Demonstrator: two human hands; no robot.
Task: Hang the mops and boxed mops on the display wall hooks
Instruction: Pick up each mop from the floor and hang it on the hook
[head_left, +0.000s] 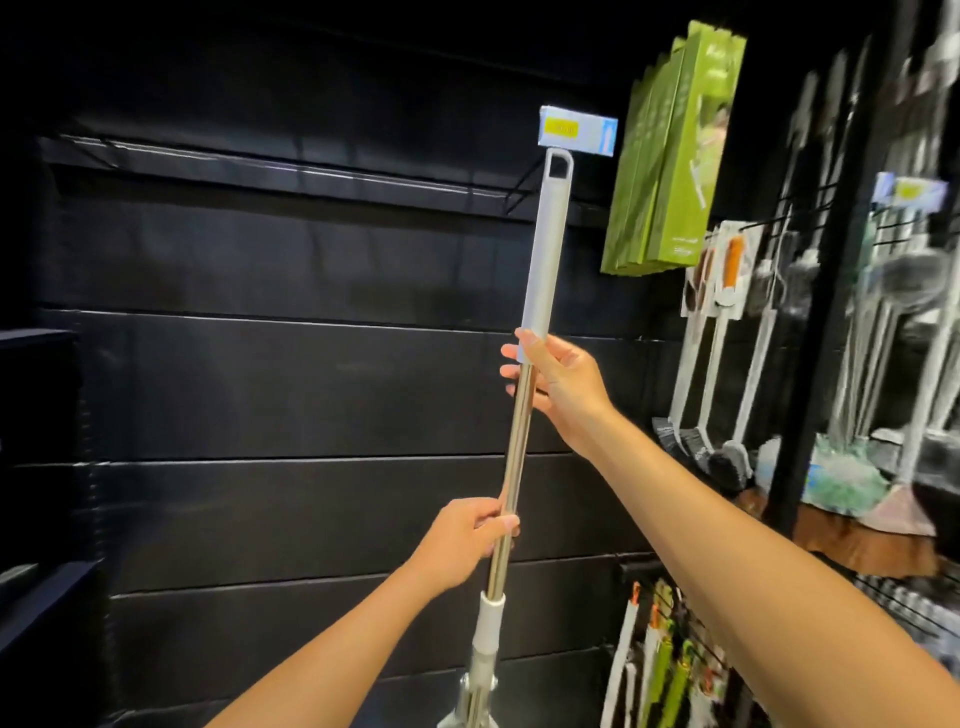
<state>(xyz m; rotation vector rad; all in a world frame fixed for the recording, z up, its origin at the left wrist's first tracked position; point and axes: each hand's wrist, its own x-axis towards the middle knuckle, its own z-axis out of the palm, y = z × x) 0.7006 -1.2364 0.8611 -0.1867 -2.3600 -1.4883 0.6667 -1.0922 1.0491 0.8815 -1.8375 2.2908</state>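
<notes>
Your right forearm crossed the lower right of the frame, nearest the lens. At centre your right hand had its fingers wrapped round the mop pole, where the white grip sleeve met bare metal. Your left hand, lower and just left of centre, had fingers and thumb curled round the metal shaft above the white collar.

Behind them the black slatted display wall filled the left and middle of the frame. The mop stood nearly upright, leaning slightly right, its head cut off at the bottom edge. Its hanging loop sat at upper centre, just beneath the blue-and-yellow price tag.

I judged you were at the lift-and-hook step, and I could not tell whether the loop was over a hook yet. The hook itself was lost against the dark wall; only a thin wire bracket showed just left of the loop. The next move called for lining the loop's opening with the hook tip, pushing inward, then lowering before you let go.

At upper right the green cartons hung in a row, closed, so their contents were hidden; going by the task, boxed mops. Below them, long-handled brushes hung, blurred.
</notes>
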